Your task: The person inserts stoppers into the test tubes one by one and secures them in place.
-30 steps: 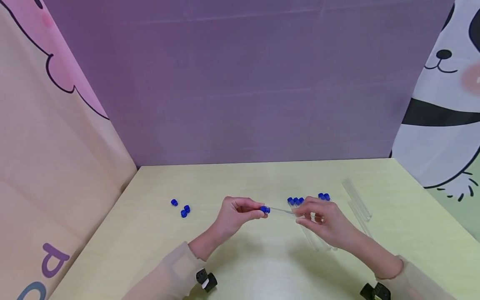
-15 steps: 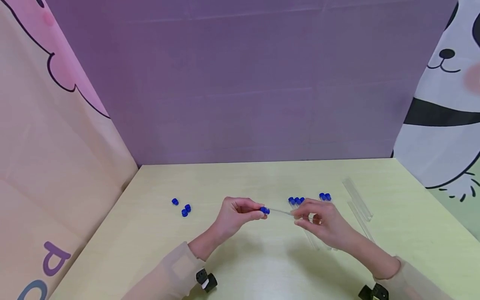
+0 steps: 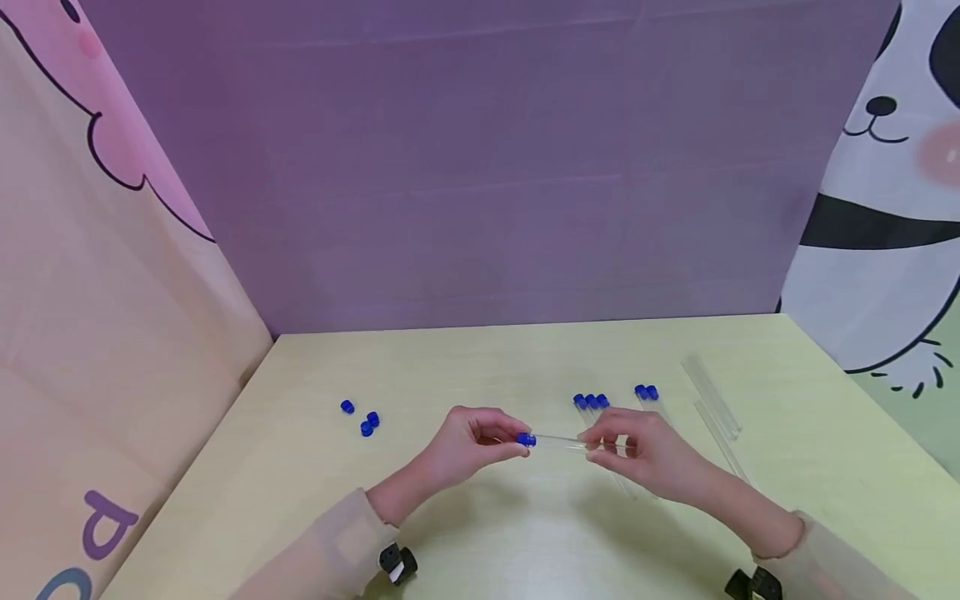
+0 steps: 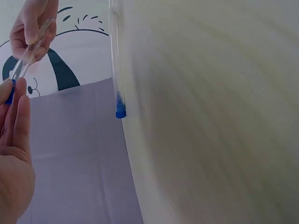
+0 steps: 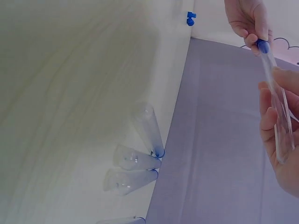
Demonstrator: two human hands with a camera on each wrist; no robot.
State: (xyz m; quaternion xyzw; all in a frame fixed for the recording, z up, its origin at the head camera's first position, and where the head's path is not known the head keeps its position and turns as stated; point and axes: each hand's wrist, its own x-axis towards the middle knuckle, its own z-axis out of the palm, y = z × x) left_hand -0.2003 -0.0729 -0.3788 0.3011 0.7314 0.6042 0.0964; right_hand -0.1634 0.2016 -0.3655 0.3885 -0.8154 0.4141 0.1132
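My left hand pinches a blue cap between thumb and fingers. That cap sits at the mouth end of a clear test tube, which lies nearly level above the table. Around the tube's body, my right hand grips with thumb and fingertips. The right wrist view shows the tube running back along the right palm, its rounded end near the heel of the hand, and the blue cap at the left fingertips.
Several capped tubes lie past the right hand, their blue caps facing the back; two more caps sit farther right. Clear uncapped tubes lie at the right. Three loose blue caps are on the table's left. A purple wall stands behind.
Both hands have come slightly lower and nearer with the tube. The tube has turned more level, and more of the cap shows beyond the left fingertips.
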